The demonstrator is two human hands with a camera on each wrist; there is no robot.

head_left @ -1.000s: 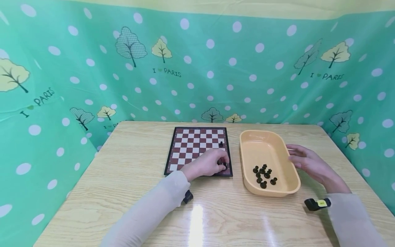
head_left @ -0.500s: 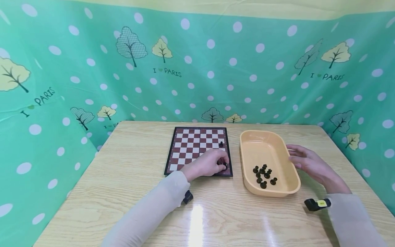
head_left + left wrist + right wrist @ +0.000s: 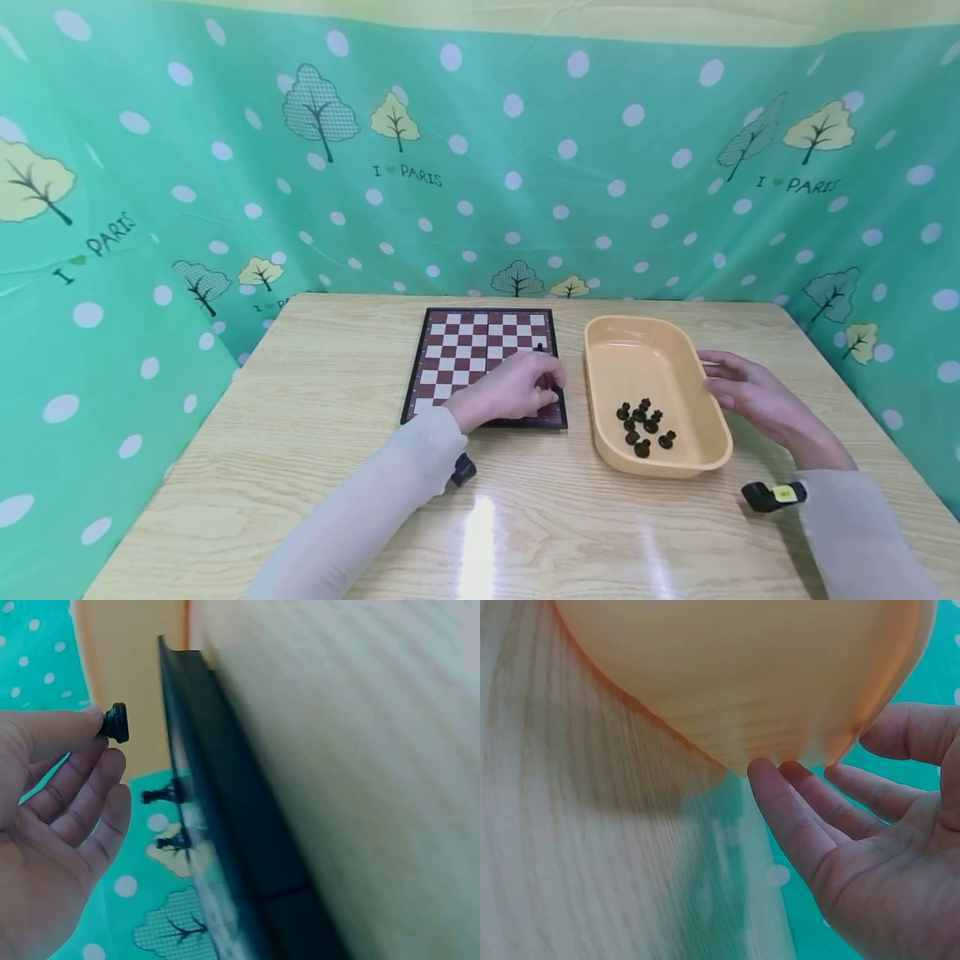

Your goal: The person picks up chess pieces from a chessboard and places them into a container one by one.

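Observation:
A folding chessboard [image 3: 454, 354] with brown and white squares lies at the middle of the table. Over its right edge, my left hand [image 3: 516, 387] pinches a black chess piece [image 3: 115, 723] between thumb and index finger, the round base pointing toward the board in the left wrist view. The fingers hide the piece's top. Two other black pieces stand on the board, a nearer one [image 3: 162, 795] and a farther one [image 3: 173, 841]. My right hand [image 3: 761, 400] touches the right side of the peach plastic tub [image 3: 656, 472] with loosely extended fingertips, thumb by the rim.
Several black chess pieces [image 3: 642, 427] lie together in the near half of the tub, which stands right of the board. The wooden table [image 3: 337, 358] ends at a green dotted curtain [image 3: 525, 217] behind and at both sides.
My left hand has risen slightly from the board's near right corner and shifted right and away from me, the chess piece in its fingers. The right hand and tub stay where they were.

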